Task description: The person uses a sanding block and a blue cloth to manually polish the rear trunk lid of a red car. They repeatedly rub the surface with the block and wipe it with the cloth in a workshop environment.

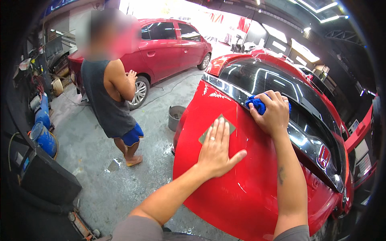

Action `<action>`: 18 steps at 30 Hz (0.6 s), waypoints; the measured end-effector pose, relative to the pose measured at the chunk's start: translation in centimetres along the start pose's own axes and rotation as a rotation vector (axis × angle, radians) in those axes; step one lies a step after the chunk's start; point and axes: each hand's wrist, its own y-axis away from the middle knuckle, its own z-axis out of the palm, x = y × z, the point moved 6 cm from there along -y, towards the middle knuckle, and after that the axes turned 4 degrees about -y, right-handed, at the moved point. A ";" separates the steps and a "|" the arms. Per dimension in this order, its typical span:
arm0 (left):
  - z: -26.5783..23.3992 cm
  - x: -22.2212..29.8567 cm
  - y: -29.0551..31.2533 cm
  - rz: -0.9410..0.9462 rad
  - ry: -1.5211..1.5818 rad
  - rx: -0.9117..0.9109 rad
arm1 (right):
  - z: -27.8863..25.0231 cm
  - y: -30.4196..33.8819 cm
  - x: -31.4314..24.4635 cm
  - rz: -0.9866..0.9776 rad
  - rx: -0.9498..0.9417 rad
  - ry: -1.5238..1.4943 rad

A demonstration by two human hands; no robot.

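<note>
My left hand (219, 146) lies flat with its fingers stretched out, pressing a small greenish-brown sheet that looks like sandpaper (229, 125) against a glossy red car panel (201, 108). A ring is on one of its fingers. To the right, my right hand (274, 114) is closed around a bunched blue cloth (255, 102). The cloth sits at the black trim (297, 136) below the car's dark window (257, 76). White streaks (215, 94) mark the panel near its far left corner.
At the left stands another person (106, 94) in a dark sleeveless top and blue shorts, beside a second red car (169, 48). A dark grey bucket (176, 117) stands on the floor between the cars. Blue containers (43, 138) and a black cabinet (48, 176) line the left side.
</note>
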 end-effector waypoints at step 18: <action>-4.5 -7.9 6.4 0.089 -0.055 -0.124 | -0.1 -0.9 -0.6 -0.023 -0.004 0.014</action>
